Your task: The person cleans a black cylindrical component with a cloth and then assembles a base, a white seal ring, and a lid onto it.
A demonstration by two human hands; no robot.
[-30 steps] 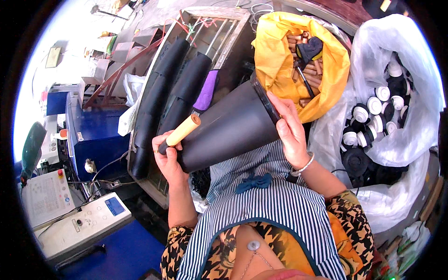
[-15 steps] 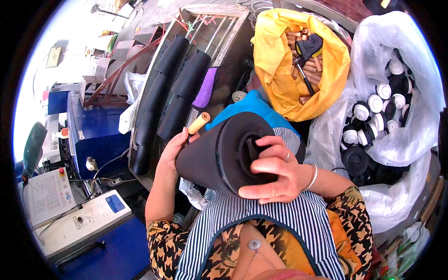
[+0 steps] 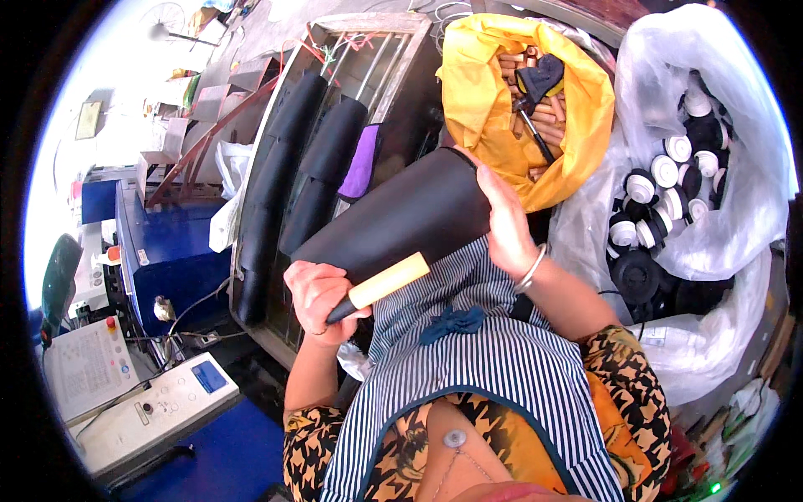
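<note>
A matte black tapered tube [image 3: 401, 213] lies slantwise across my lap, its wider end toward the right. My left hand [image 3: 316, 294] is closed at the narrow end, around the black end piece of a pale wooden handle [image 3: 391, 281]. That handle points to the right along the tube's near side; whether the two are joined is hidden by my fingers. My right hand [image 3: 508, 224] grips the wide end at its rim, with part of the fingers out of sight behind it.
Black tubes [image 3: 276, 192] and a purple cloth piece [image 3: 360, 163] lie in a wooden-framed rack. A yellow sack [image 3: 468, 109] holds wooden handles, a hammer [image 3: 535, 134] and a dark glove. Clear bags [image 3: 669, 67] at right hold black-and-white round parts. A control panel [image 3: 159, 402] stands left.
The black tube has been turned: its open wide end faced me, and now its side does. The wooden handle has swung round to the near side. My right hand has moved from the opening to the rim.
</note>
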